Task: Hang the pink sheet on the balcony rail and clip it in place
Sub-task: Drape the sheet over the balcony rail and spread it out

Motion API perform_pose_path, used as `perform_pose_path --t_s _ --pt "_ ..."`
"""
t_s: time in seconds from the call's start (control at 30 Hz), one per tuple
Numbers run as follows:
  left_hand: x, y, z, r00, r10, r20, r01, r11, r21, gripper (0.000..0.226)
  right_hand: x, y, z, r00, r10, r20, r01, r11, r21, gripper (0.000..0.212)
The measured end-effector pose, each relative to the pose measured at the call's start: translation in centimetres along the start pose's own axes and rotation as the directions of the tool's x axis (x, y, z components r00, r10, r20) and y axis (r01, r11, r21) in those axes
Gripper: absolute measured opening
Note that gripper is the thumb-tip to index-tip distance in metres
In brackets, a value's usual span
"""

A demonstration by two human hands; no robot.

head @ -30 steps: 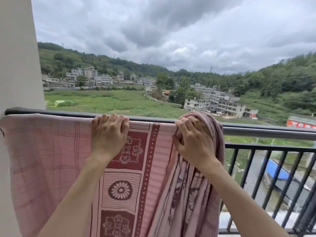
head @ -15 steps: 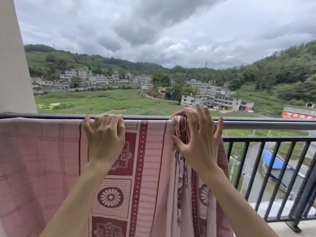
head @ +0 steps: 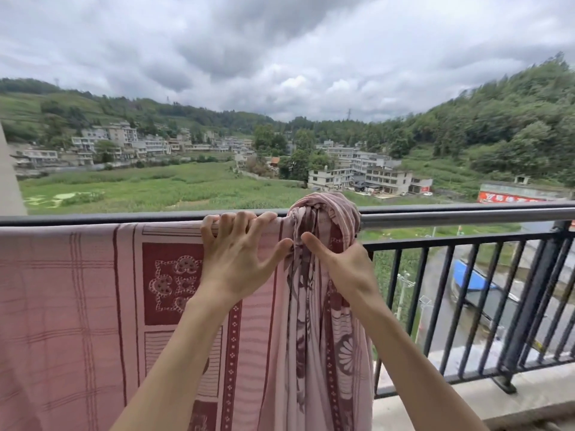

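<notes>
A pink sheet (head: 77, 306) hangs over a balcony rail (head: 466, 217), flat at left, bunched at right. The left hand (head: 236, 262) presses spread fingers on the rail top, its grip released. The right hand (head: 342, 269) pinches the bunch. Best next: anchor left and draw the bunch rightward. No clip visible.

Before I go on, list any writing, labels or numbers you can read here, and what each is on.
Red banner with white characters on a distant building: writing is there, too blurred to read.
Small red sign on a white building: too small to read.
Pink patterned sheet on the dark metal balcony rail: patterns only, no text.
</notes>
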State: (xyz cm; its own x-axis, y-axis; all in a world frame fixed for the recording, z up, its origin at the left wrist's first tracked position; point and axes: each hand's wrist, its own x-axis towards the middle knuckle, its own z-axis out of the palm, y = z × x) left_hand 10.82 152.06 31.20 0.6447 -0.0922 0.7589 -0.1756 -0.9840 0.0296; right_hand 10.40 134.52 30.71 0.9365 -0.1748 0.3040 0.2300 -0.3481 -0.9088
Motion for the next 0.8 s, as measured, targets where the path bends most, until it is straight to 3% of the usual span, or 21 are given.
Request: perform_pose_path --t_s 0.07,0.17,0.23,0.5,0.8 --pt "0.1 -0.1 0.1 1.0 -0.007 0.002 0.007 1.0 -0.029 0.066 0.5 -0.4 -0.1 0.997 -0.008 0.071 0.01 0.999 -0.034 0.074" --pt "0.0 -0.1 0.1 1.0 -0.021 -0.015 0.02 0.999 -0.045 0.055 1.2 -0.4 -0.6 0.986 0.016 0.163 -0.034 0.994 0.105 0.025" --pt "-0.1 0.0 0.1 0.999 -0.023 -0.03 0.022 0.999 -0.048 0.052 1.4 -0.4 -1.3 0.979 0.021 0.201 -0.054 0.985 0.162 0.011" --pt "-0.1 0.3 0.0 0.997 -0.047 -0.054 0.041 0.994 -0.1 0.058 3.0 -2.7 -3.6 0.978 0.01 0.208 -0.079 0.942 0.326 0.013" --pt "0.0 0.6 -0.2 0.997 -0.061 -0.045 0.059 0.997 -0.056 0.055 5.1 -2.9 -7.0 0.999 0.041 -0.031 -0.028 0.935 0.353 0.017"
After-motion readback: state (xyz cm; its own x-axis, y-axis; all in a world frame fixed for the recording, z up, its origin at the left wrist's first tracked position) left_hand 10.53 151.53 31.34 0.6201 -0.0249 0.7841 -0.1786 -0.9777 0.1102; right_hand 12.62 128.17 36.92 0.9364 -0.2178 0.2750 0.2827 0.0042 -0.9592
